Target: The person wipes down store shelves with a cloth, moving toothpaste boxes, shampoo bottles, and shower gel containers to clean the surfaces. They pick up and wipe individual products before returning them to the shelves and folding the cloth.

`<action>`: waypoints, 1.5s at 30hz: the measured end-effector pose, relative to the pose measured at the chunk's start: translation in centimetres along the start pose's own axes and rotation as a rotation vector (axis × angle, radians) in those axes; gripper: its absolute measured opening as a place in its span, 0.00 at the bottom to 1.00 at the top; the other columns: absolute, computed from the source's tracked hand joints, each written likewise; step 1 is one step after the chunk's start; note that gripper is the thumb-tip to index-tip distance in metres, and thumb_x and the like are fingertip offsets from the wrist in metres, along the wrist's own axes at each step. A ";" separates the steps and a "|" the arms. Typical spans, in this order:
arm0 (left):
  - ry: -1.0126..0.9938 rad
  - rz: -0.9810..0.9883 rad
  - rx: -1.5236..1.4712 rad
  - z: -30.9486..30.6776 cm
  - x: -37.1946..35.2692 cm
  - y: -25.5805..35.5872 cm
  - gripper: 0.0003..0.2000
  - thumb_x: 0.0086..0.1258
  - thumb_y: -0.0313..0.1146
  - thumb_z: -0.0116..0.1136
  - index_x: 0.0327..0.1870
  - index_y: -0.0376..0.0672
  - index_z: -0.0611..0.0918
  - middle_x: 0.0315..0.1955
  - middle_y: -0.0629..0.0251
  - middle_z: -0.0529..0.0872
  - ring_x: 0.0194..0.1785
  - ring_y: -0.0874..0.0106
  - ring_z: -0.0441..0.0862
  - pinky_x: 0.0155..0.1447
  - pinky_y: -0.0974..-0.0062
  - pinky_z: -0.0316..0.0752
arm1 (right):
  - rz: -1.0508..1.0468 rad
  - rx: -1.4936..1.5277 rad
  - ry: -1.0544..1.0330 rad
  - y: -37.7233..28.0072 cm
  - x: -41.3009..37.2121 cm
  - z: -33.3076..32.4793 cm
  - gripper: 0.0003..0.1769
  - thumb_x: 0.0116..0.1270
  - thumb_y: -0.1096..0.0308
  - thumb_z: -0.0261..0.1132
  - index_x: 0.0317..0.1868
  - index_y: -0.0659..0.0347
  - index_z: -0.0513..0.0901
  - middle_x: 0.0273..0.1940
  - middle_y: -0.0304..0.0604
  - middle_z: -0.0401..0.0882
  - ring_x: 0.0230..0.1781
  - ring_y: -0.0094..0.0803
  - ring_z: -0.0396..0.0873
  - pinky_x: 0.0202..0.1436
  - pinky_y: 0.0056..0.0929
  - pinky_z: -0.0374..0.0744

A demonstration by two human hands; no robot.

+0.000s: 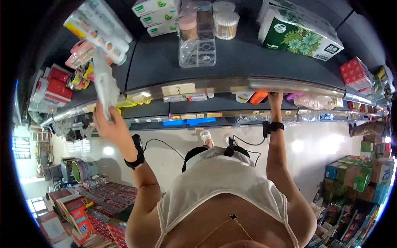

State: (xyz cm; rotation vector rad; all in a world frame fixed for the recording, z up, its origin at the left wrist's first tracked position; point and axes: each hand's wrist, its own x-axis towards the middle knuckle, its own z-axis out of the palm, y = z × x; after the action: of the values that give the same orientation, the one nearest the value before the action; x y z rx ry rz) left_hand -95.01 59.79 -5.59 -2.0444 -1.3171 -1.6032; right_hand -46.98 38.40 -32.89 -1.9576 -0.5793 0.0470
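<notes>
My left hand (108,126) is closed on the lower end of a white, soft-looking packet (106,84). The packet stands up in front of the shelf's left part, blurred by motion, and its exact kind cannot be made out. Behind it are plastic-wrapped rolls (97,35) and a pink package (80,54). My right hand (276,99) reaches in under the upper shelf's front edge, beside an orange item (259,97) on the shelf below. The shelf edge hides its fingers, so its hold is not visible.
The upper shelf (161,58) carries a clear plastic tray (197,53), a tub of cotton swabs (226,25), green-white boxes (159,18) and a large tissue pack (302,35). A price strip (178,89) runs along its edge. Cables (165,144) hang near my body; stacked cartons (351,173) stand behind.
</notes>
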 end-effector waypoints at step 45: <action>-1.993 -0.582 -1.769 7.7 -26.7 23.8 0.40 0.53 0.48 0.68 0.64 0.34 0.67 0.60 0.55 0.72 0.63 0.66 0.70 0.66 0.68 0.62 | -0.885 0.581 -1.104 -17.6 -5.1 -23.8 0.30 0.47 0.61 0.76 0.49 0.67 0.79 0.45 0.52 0.81 0.45 0.48 0.81 0.48 0.36 0.78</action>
State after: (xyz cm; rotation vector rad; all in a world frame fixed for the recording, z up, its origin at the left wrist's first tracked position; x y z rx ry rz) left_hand -71.99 37.81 -23.69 1.0782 -0.0581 -0.1628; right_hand -51.28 22.07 -8.03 -0.8437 -1.8493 0.6759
